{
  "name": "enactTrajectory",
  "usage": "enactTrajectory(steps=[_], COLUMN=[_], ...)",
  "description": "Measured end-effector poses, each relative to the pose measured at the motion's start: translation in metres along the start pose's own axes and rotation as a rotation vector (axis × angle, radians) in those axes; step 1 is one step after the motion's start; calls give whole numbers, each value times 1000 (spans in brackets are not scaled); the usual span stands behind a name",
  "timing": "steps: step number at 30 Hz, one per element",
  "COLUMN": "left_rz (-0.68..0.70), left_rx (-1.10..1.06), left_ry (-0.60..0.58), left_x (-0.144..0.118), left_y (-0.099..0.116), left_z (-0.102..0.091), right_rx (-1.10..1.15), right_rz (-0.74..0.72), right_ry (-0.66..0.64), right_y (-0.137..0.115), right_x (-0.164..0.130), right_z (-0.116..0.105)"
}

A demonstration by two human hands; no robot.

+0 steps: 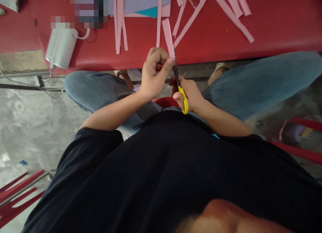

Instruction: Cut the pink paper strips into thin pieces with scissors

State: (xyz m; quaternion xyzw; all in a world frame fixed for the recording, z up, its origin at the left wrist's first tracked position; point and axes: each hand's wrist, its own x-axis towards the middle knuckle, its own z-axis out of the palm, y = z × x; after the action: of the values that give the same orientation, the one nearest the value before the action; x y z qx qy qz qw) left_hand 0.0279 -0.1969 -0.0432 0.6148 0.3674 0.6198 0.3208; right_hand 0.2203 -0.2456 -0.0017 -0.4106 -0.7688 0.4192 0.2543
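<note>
My left hand [154,72] pinches the lower end of a pink paper strip [167,36] that stands up in front of the red table edge. My right hand [189,95] grips yellow-handled scissors [179,82], whose dark blades point up along the strip's right side, right beside my left thumb. Both hands hover over my lap, between my knees in blue jeans.
The red table [276,28] carries several loose pink paper strips [233,14] and lilac and teal sheets [143,4]. A white cylindrical device [61,46] with a cable lies at the table's left edge. Red chair frames [302,152] stand at right and lower left on the concrete floor.
</note>
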Motion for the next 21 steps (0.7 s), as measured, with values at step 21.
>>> enactTrajectory(steps=[21], left_rz=[-58], left_rx=[3], left_ry=[-69], left_x=[-7], left_y=[22], left_z=[7], right_rx=[-88], right_rz=[31], right_ry=[27], right_y=[-3], right_x=[0], right_z=[-2])
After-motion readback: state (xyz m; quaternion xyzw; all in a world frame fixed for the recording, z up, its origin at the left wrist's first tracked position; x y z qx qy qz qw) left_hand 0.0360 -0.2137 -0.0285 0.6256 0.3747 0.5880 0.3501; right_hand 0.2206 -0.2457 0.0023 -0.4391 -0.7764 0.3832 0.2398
